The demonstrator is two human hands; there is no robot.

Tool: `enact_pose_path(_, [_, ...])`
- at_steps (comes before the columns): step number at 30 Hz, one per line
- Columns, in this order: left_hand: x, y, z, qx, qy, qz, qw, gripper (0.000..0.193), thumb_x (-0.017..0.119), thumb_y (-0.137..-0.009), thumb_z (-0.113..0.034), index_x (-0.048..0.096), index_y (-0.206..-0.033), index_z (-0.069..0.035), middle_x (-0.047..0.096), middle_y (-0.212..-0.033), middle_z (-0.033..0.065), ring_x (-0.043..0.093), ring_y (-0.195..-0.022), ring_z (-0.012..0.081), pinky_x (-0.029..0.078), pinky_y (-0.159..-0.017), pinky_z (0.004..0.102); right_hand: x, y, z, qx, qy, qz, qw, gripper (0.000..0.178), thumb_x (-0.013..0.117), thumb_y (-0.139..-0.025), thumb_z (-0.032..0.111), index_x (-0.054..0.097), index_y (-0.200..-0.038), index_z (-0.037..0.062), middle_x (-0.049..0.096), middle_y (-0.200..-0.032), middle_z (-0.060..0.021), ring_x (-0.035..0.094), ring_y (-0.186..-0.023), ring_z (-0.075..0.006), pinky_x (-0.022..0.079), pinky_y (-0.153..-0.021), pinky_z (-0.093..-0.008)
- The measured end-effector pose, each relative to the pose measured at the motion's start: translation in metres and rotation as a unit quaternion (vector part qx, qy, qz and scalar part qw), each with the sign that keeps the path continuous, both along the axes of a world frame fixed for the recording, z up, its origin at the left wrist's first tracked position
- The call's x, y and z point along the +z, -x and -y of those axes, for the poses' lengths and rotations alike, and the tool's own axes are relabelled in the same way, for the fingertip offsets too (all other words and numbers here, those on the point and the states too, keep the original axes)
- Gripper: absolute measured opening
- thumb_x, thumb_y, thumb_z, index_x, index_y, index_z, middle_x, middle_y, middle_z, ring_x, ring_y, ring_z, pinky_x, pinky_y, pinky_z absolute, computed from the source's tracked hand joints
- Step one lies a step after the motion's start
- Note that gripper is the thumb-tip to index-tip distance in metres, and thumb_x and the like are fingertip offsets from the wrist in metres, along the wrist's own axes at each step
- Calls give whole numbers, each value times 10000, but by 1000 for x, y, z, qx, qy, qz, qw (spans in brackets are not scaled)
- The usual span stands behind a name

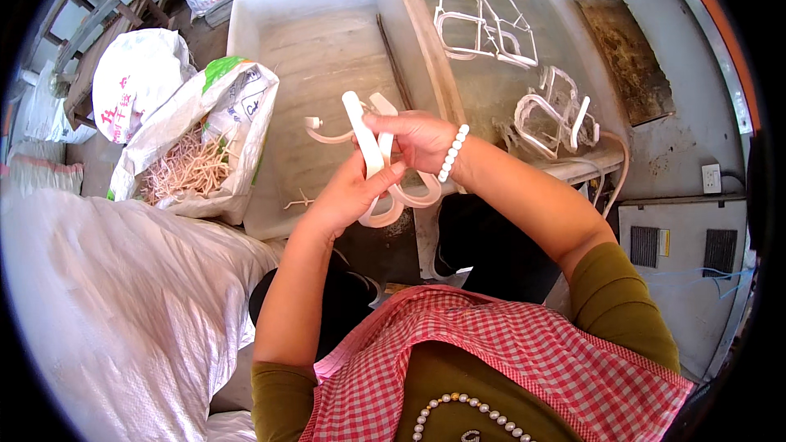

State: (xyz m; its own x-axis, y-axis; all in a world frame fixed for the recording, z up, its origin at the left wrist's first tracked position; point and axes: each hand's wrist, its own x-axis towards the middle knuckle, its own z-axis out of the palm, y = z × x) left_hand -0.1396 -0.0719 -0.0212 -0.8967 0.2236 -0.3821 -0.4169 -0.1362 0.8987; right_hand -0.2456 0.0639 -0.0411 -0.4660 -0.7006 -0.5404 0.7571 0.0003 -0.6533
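Over the near edge of the left tub, my two hands hold several white curved plastic pieces (pixel 366 133), each bent in a U shape with flat bands. My left hand (pixel 342 195) is closed around the lower part, thumb across a band. My right hand (pixel 424 137), with a white bead bracelet at the wrist, grips the upper part with its thumb on the pieces. A thin curved end with a small white block (pixel 314 124) sticks out to the left of my fingers; whether it joins the held pieces is hidden.
The white tub (pixel 246 24) lies ahead, beside a water-filled tub holding white looped plastic frames (pixel 491 24) and more frames (pixel 553 119). A wooden board (pixel 426 41) divides them. Left stands an open sack (pixel 262 106) of thin pinkish plastic scraps; a large white sack (pixel 123 295) is nearer.
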Motion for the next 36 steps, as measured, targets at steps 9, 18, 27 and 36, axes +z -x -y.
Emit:
enact_pose_path(9, [0, 0, 38, 74, 53, 18, 996, 681, 471, -923, -570, 495, -1266, 18, 594, -1190, 138, 559, -1093, 211, 403, -964, 349, 22, -17, -3, -117, 41, -67, 990, 225, 614, -829, 5, 531, -1038, -5, 593, -910, -102, 594, -831, -203, 500, -760, -351])
enact_pose_path(18, [-22, 12, 19, 180, -92, -14, 979, 454, 445, -989, -342, 499, -1243, 30, 609, -1164, 162, 591, -1067, 246, 450, -952, 400, 5, -73, 12, -44, -33, -393, 918, 471, 513, -896, 12, 355, -1339, 16, 562, -1124, -103, 541, -1049, -175, 437, -928, -315])
enact_pose_path(27, [-27, 13, 30, 243, -273, 45, 930, 323, 514, -965, -289, 547, -1129, -13, 628, -945, 87, 615, -905, 216, 494, -903, 386, 25, -87, -4, 202, -129, -468, 851, 756, 652, -838, 181, 204, -1427, 25, 608, -1069, -250, 600, -984, -397, 475, -852, -415])
enact_pose_path(36, [4, -11, 44, 213, -212, 23, 953, 244, 540, -939, -114, 470, -1158, -32, 551, -876, 71, 569, -685, 134, 547, -575, 268, 30, 41, -57, 87, -219, -525, 818, 493, 707, -795, 251, 565, -1214, 34, 661, -1057, -174, 641, -947, -291, 499, -828, -362])
